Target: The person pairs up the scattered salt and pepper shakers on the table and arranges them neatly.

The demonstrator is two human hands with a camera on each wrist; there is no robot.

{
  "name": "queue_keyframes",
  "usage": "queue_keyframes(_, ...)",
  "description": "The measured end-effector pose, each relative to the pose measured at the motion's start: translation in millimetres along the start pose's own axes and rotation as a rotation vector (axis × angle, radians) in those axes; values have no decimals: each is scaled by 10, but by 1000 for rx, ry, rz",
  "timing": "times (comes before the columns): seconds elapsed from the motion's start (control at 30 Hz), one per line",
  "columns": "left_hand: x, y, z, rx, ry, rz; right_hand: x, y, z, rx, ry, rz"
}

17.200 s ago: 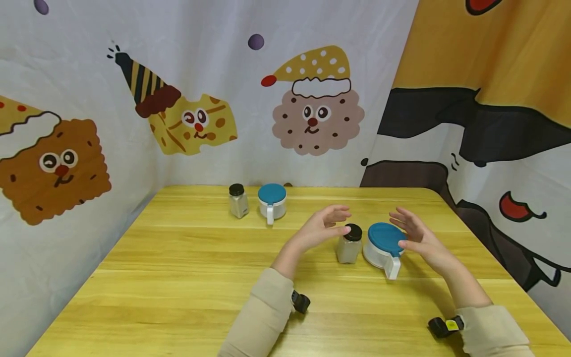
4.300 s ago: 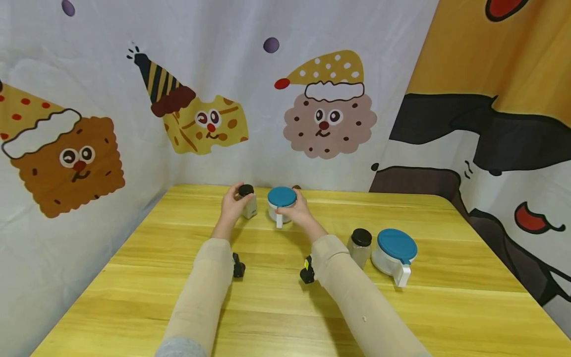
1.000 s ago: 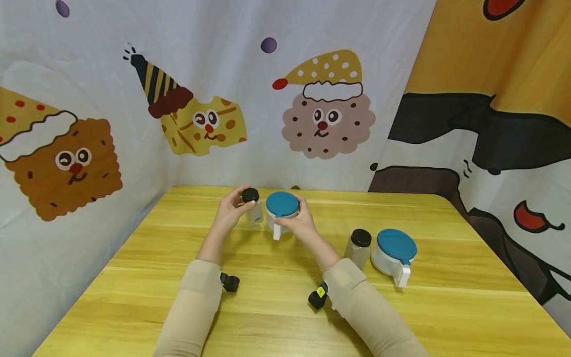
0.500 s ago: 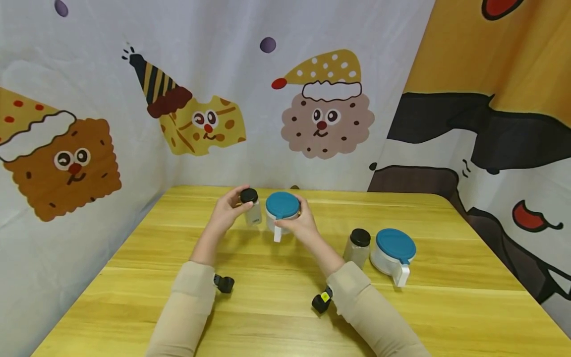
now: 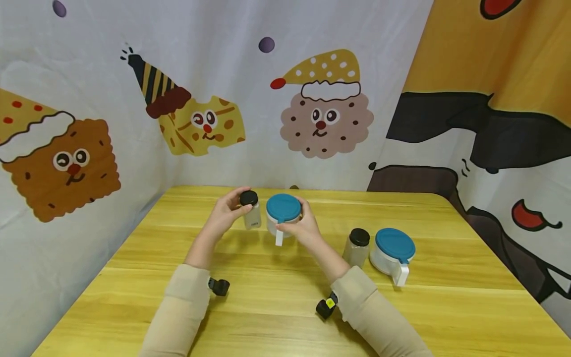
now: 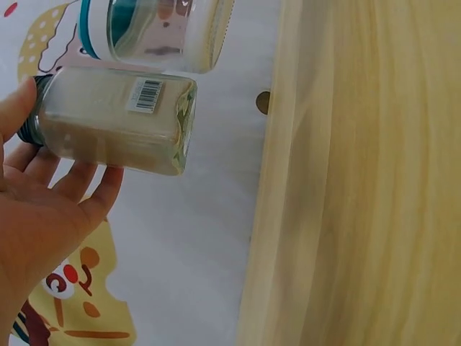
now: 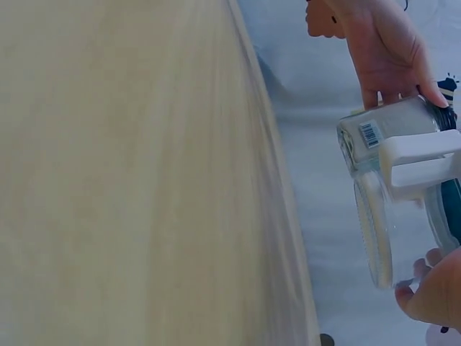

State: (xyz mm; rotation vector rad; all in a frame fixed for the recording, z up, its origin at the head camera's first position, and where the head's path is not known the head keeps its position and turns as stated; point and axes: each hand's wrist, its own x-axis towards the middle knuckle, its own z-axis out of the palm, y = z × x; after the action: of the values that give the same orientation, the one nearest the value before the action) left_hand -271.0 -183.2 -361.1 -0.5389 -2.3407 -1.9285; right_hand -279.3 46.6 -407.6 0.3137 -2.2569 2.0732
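My left hand (image 5: pixel 225 212) grips a square glass jar (image 5: pixel 253 218) by its black lid, thumb in front and fingers behind. A pale content and a barcode label show on the jar (image 6: pixel 108 119) in the left wrist view. My right hand (image 5: pixel 307 225) holds a round clear canister (image 5: pixel 270 223) with a blue lid and a white handle, thumb near the handle. In the right wrist view the canister (image 7: pixel 403 241) and the jar are side by side, partly overlapping. Both are off the table, roughly upright.
To the right on the wooden table (image 5: pixel 267 307) stand a second black-lidded jar (image 5: pixel 357 250) and a second blue-lidded canister (image 5: pixel 394 248), close together. My right forearm passes just left of that jar. A cartoon-printed curtain (image 5: pixel 250 163) hangs behind the table.
Earliest, my hands were around the right-hand pair; later they took hold of the back pair. Over the last second, jar and canister have come slightly nearer to me; the right-hand pair stays put.
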Motion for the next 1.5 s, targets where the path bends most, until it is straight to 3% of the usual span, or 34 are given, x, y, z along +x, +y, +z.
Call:
queue_keyframes(0.07, -46, 89, 10, 7, -15, 2, -16, -10, -8, 3, -1, -4)
queue_keyframes(0.3, 2, -132, -57, -13, -35, 11, -70, -27, -30, 33, -19, 0)
queue_keyframes(0.4, -10, -162, -76, -2, -39, 15, -89, -31, -47, 39, -29, 9)
queue_keyframes(0.73, -98, -155, -117, 11, -62, 12, -127, -77, -113, 49, -88, 19)
queue_keyframes(1.2, -180, -163, -153, 21, -110, -12, -240, -61, -104, 46, -51, -9)
queue_keyframes(1.5, -220, -173, -174, -7, -168, 12, -310, -76, -121, 27, -67, -17)
